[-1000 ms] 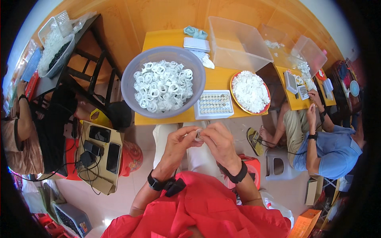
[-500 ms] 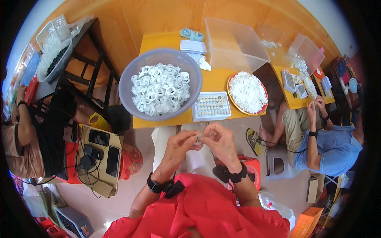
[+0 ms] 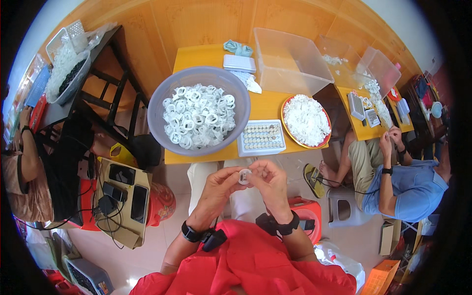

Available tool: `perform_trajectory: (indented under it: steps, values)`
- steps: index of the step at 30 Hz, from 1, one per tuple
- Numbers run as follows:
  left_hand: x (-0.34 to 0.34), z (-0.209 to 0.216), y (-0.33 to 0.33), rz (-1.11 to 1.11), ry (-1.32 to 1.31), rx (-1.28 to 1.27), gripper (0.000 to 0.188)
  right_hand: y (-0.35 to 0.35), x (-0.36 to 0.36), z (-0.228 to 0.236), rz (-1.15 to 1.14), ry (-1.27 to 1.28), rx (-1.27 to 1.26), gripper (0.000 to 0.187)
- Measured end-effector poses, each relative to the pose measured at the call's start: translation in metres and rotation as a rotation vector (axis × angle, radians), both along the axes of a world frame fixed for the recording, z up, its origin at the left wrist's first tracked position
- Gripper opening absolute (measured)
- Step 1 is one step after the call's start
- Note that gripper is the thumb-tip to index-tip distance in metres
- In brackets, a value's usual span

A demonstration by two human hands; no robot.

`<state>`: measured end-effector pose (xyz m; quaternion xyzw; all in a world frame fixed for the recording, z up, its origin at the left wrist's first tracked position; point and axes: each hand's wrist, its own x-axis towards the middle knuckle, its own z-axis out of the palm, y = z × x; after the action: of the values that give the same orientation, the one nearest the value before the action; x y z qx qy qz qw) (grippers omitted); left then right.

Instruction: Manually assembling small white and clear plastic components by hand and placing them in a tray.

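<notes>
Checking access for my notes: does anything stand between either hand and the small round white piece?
Nothing visible does: the left hand and right hand both touch the small round white piece directly. The white tray sits beyond them, on the table.

Left hand: ahead of the red shirt, fingers bent, thumb and forefinger pinching. Right hand: facing it, thumb extended inward, fingers curled. Left forearm and right forearm: bare, flanking the shirt, converging forward.
</notes>
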<state>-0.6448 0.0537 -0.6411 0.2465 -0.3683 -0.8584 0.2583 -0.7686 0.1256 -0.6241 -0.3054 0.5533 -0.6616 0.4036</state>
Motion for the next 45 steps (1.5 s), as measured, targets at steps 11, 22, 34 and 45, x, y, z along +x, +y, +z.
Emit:
perform_trajectory:
  steps: [11, 22, 34, 45]
  values:
    - [0.008, 0.001, -0.004, -0.008, 0.068, 0.054, 0.026, -0.007, 0.009, -0.001, -0.026, -0.017, -0.002, 0.014]
    - [0.014, 0.007, -0.003, 0.015, 0.093, 0.038, 0.023, 0.002, 0.017, -0.002, 0.008, -0.016, -0.021, 0.017]
    - [0.027, -0.022, -0.007, 0.021, 0.096, 0.083, 0.019, 0.004, 0.007, -0.021, 0.088, -0.005, 0.008, 0.017]
    - [0.021, -0.020, -0.008, -0.020, 0.070, 0.097, 0.018, 0.014, -0.183, -0.072, -0.719, 0.741, 0.216, 0.011]
